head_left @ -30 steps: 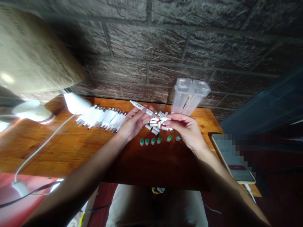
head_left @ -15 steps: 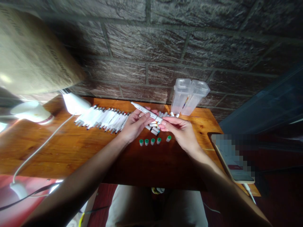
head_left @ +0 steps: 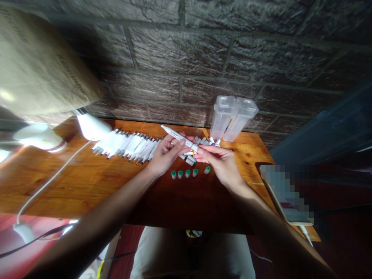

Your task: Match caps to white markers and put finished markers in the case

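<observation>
A white marker (head_left: pixel 178 135) slants between my two hands above the wooden table, its narrow uncapped-looking tip pointing up and left. My left hand (head_left: pixel 167 155) grips its barrel between thumb and fingers. At the lower right end, my right hand (head_left: pixel 221 161) pinches the marker with thumb and fingertips; what lies under those fingers is partly hidden. Several green-topped marker caps (head_left: pixel 187 173) stand in a row on the table just below the hands. Behind and beneath my hands lie loose markers (head_left: pixel 190 160), partly covered by my fingers.
Many white markers (head_left: pixel 132 146) lie side by side left of my hands. Two clear plastic cases (head_left: pixel 232 118) stand against the brick wall. A lamp (head_left: pixel 93 126), a white cup (head_left: pixel 40 137) and a cable are at left; a phone (head_left: pixel 286 193) rests at the right edge.
My two hands and the marker stay in nearly the same place. The right-hand fingers have closed up slightly toward the left hand along the marker.
</observation>
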A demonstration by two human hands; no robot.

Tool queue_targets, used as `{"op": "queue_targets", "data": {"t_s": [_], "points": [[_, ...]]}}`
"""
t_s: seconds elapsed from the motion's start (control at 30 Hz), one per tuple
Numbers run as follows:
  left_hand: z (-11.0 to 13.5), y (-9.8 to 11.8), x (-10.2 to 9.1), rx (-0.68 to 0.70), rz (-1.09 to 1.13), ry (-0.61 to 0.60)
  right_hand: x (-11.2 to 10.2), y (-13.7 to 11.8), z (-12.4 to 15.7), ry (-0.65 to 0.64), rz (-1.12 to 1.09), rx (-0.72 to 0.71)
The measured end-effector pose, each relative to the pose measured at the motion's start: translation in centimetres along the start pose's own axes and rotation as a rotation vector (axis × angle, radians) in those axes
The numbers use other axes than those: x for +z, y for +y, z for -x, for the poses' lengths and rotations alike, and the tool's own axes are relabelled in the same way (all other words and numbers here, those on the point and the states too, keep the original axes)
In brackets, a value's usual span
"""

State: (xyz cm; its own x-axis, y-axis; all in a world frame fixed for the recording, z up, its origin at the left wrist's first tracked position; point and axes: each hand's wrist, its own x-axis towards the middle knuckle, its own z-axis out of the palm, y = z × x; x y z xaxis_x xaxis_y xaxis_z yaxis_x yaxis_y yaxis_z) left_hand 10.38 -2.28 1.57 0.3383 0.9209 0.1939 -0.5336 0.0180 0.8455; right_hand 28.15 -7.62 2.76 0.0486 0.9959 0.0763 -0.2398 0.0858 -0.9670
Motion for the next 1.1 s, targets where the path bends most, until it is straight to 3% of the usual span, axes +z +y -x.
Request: {"op": "queue_targets", "data": {"t_s": [0.5, 0.73, 1.1], "points": [[0.1, 0.2, 0.3, 0.005, -0.049, -0.001, -0.3, 0.5, -0.2, -0.001, -0.045, 0.025], [0.1, 0.9, 0.2, 0.069, -0.101, -0.014, -0.2, 0.0, -0.1, -0.038, -0.009, 0.007], [0.0, 0.3, 0.1, 0.066, -0.082, -0.008, 0.0, 0.0, -0.1, -0.020, -0.032, 0.017]]}}
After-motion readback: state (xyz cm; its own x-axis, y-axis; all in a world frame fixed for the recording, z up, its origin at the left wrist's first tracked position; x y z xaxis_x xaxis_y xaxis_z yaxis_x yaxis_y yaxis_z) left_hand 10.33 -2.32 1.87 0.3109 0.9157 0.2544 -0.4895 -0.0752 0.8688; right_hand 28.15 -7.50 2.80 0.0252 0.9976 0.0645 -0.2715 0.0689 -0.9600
